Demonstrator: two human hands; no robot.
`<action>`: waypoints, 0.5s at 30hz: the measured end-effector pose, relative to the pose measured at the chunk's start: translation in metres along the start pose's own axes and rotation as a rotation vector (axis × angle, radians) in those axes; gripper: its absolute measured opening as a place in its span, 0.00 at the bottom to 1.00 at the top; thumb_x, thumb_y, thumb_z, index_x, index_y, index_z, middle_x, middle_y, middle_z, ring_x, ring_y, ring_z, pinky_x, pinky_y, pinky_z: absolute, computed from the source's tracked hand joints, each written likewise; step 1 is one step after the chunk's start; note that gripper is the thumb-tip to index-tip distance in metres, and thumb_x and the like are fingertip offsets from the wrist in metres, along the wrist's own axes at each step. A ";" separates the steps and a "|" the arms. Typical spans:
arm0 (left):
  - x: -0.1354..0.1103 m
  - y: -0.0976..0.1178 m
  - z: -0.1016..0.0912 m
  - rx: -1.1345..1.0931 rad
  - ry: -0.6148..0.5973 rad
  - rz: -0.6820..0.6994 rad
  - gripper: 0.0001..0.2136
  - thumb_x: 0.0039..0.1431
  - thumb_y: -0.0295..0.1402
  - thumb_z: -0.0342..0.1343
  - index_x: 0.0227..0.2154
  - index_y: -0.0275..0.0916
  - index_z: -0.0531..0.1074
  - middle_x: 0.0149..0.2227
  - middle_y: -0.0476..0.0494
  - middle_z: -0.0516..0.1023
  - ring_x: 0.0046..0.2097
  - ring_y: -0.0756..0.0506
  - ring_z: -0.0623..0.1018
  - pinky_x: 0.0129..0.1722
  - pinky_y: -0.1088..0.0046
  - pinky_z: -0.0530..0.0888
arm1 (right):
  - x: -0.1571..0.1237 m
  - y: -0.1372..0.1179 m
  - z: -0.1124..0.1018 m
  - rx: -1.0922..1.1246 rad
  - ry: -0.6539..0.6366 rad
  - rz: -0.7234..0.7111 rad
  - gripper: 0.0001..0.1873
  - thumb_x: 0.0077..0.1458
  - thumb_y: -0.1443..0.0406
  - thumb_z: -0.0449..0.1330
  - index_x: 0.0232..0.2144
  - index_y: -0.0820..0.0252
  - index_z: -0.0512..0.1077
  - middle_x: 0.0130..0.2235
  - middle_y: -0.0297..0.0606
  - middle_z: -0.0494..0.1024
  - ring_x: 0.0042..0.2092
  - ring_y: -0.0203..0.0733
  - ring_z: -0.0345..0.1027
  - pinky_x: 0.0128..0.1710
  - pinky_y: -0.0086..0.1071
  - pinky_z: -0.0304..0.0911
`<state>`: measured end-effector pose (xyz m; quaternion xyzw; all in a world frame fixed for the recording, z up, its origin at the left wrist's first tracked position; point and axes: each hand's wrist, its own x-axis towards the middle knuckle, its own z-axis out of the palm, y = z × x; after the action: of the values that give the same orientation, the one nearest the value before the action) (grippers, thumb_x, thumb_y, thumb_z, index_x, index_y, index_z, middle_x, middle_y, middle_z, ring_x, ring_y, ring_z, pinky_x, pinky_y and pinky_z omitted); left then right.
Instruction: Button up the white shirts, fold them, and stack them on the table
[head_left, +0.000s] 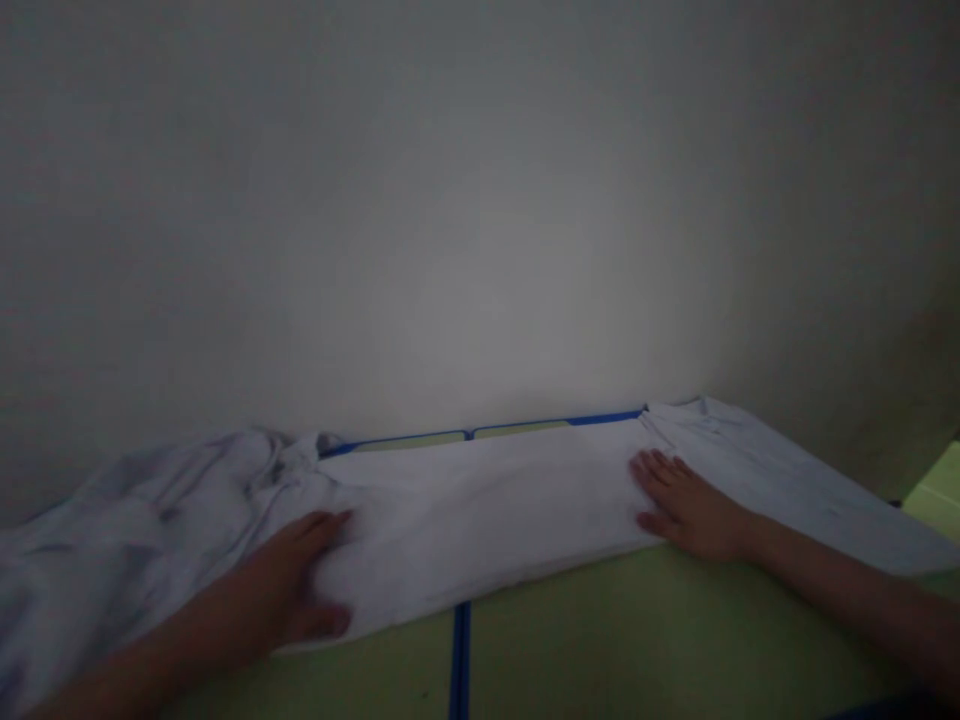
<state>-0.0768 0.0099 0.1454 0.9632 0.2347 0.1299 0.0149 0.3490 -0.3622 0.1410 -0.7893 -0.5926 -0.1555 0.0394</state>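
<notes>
A long folded band of white cloth (487, 510) lies flat across the green tabletop (570, 640). My left hand (304, 580) rests at its left end, fingers and thumb apart, slightly blurred. Toward the other end, my right hand (686, 505) lies flat on the cloth with its fingers spread. To the left of my left hand is a crumpled heap of white fabric (172, 500). A smoother white fabric piece (780, 480) extends beyond my right hand to the right. I cannot tell whether these parts are one garment or separate pieces.
A plain grey wall (480, 220) rises right behind the tabletop. Blue edging strips (460, 660) run between the green panels and along the wall side. At the far right, a lighter greenish surface (937, 490) shows past the cloth. The scene is dim.
</notes>
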 end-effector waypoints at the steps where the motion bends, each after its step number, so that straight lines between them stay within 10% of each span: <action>1: -0.004 -0.003 -0.006 0.014 0.009 -0.017 0.40 0.42 0.52 0.57 0.58 0.40 0.57 0.60 0.40 0.57 0.59 0.37 0.60 0.59 0.61 0.57 | 0.008 -0.014 -0.005 0.021 0.028 -0.015 0.41 0.55 0.45 0.43 0.63 0.58 0.38 0.64 0.45 0.36 0.64 0.55 0.30 0.60 0.51 0.35; 11: -0.056 -0.071 -0.034 -0.112 -0.140 -0.252 0.19 0.44 0.37 0.55 0.42 0.48 0.73 0.44 0.53 0.75 0.47 0.42 0.73 0.50 0.67 0.67 | 0.136 -0.201 -0.014 0.266 0.083 -0.510 0.37 0.57 0.49 0.44 0.62 0.60 0.43 0.64 0.45 0.41 0.64 0.53 0.29 0.60 0.50 0.30; 15: -0.070 -0.063 -0.037 -0.080 -0.133 -0.251 0.19 0.44 0.34 0.53 0.42 0.48 0.74 0.44 0.54 0.76 0.47 0.43 0.73 0.50 0.71 0.66 | 0.196 -0.236 -0.004 0.262 0.093 -0.590 0.31 0.59 0.53 0.45 0.60 0.64 0.51 0.57 0.50 0.61 0.58 0.50 0.51 0.57 0.48 0.42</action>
<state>-0.1741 0.0328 0.1590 0.9314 0.3465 0.0720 0.0848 0.1733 -0.1128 0.1728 -0.5637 -0.8084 -0.1186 0.1208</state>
